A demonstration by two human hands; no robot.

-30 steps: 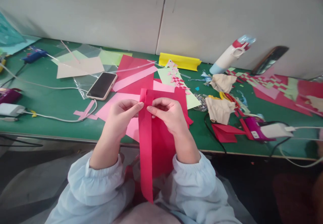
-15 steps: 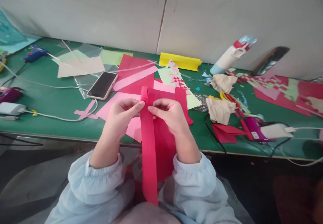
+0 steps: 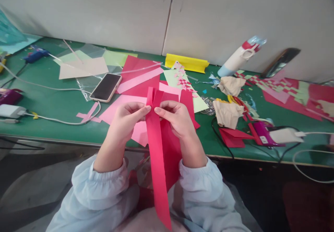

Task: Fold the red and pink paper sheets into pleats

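A long red paper strip hangs down over my lap, its upper end pinched between the thumb and fingers of my left hand. To its right, my right hand pinches the red paper sheet near its top edge, where strip and sheet part in a narrow gap. The thumbs are close together but apart. Behind the hands lie pink paper and a folded red paper with a pink strip across it.
A phone lies left of the hands. On the green table run white cables. Further right are a bottle, crumpled beige cloth or paper, a purple power block and woven paper strips.
The lower end of the red strip has swung right and toward me. Its upper end and the sheet have parted slightly wider; both hands keep their pinch.
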